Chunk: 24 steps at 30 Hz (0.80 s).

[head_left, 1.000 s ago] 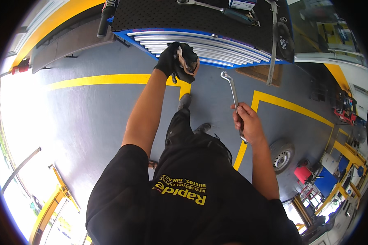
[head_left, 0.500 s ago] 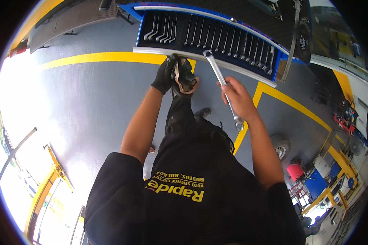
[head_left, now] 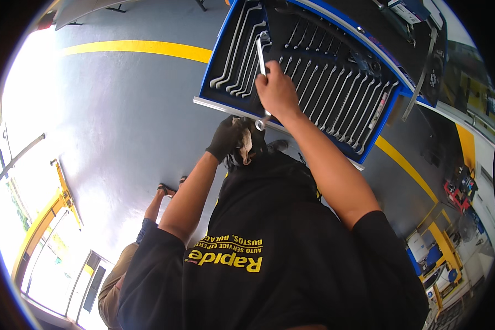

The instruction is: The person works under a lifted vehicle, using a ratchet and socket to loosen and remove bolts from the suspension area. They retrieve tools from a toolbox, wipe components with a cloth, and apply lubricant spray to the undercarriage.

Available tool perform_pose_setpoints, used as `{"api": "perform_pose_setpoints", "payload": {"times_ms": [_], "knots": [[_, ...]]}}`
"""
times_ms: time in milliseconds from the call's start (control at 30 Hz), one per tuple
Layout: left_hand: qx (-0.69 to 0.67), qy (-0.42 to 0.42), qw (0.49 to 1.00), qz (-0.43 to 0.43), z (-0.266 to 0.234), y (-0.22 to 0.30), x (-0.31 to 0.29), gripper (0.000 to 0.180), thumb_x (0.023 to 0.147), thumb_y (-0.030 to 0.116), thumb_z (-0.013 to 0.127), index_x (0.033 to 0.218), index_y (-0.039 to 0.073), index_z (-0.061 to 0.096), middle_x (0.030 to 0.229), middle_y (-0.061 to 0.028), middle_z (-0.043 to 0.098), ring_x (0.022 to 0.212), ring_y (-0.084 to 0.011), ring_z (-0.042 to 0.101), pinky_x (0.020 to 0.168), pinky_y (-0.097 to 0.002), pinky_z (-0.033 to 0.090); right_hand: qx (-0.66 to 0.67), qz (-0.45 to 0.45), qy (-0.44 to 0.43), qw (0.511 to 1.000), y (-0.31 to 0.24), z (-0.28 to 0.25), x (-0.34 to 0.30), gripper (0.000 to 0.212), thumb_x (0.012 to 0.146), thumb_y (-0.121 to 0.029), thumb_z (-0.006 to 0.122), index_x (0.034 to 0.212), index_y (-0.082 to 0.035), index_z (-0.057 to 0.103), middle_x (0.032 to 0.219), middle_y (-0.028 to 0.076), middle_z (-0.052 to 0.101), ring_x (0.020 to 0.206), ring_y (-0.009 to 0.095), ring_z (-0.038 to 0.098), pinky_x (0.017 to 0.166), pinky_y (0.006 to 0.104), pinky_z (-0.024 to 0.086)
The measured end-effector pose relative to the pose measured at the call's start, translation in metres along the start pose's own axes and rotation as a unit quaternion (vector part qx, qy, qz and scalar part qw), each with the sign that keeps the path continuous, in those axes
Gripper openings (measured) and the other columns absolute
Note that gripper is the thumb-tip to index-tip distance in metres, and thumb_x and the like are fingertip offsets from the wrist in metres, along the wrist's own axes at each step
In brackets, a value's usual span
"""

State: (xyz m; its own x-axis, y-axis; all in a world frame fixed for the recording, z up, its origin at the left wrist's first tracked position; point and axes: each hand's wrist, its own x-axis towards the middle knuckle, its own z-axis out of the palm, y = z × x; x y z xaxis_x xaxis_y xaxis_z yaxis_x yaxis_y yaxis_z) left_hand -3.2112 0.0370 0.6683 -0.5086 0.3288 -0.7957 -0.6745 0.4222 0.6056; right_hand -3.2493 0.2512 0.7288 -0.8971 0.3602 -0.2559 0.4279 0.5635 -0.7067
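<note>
My bare right hand (head_left: 278, 91) is closed around a long silver wrench (head_left: 260, 53) above the open tool drawer (head_left: 217, 106). The wrench's far end is over the left part of the drawer, near a set of offset wrenches (head_left: 232, 47); its near end reaches past the drawer's front edge. Whether it touches the drawer's contents I cannot tell. My left hand (head_left: 224, 138), in a black glove, grips a crumpled, stained rag (head_left: 246, 147) just in front of the drawer. To the right, a row of combination wrenches (head_left: 335, 102) lies in the dark tray.
The blue tool cabinet's dark top (head_left: 393, 41) overhangs the drawer's back and carries some items. A person (head_left: 121, 269) is behind my left arm. Yellow lines (head_left: 143, 48) cross the grey floor. Yellow metal equipment (head_left: 445, 247) stands at the lower right.
My right hand has carried the wrench forward and left, over the drawer. More of the drawer's inside now shows. My left hand still holds the rag. A person has come into view at lower left.
</note>
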Motion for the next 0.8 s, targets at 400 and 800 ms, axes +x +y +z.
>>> {"api": "perform_pose_setpoints", "payload": {"times_ms": [400, 800], "knots": [[0.315, 0.154, 0.927, 0.135, -0.044, 0.092, -0.029, 0.045, 0.095, 0.053, 0.062, 0.105, 0.010, 0.071, 0.092, -0.0235, 0.073, 0.091, -0.0430, 0.070, 0.080, -0.0514, 0.053, -0.070, 0.130, -0.089, 0.985, -0.043, 0.052, 0.085, 0.029, 0.094, -0.016, 0.055, 0.110, 0.008, 0.058, 0.083, 0.025, 0.075, 0.085, 0.034, 0.077, 0.084, 0.0436, 0.061], [0.480, 0.140, 0.847, 0.180, -0.033, 0.123, 0.010, 0.033, 0.092, 0.045, 0.064, 0.095, 0.013, 0.071, 0.089, -0.0167, 0.074, 0.089, -0.0375, 0.073, 0.077, -0.0489, 0.057, -0.129, 0.239, -0.338, 0.901, -0.057, 0.033, 0.111, 0.034, 0.094, -0.016, 0.048, 0.086, -0.007, 0.080, 0.087, 0.004, 0.081, 0.077, 0.013, 0.076, 0.086, 0.0336, 0.057]]}}
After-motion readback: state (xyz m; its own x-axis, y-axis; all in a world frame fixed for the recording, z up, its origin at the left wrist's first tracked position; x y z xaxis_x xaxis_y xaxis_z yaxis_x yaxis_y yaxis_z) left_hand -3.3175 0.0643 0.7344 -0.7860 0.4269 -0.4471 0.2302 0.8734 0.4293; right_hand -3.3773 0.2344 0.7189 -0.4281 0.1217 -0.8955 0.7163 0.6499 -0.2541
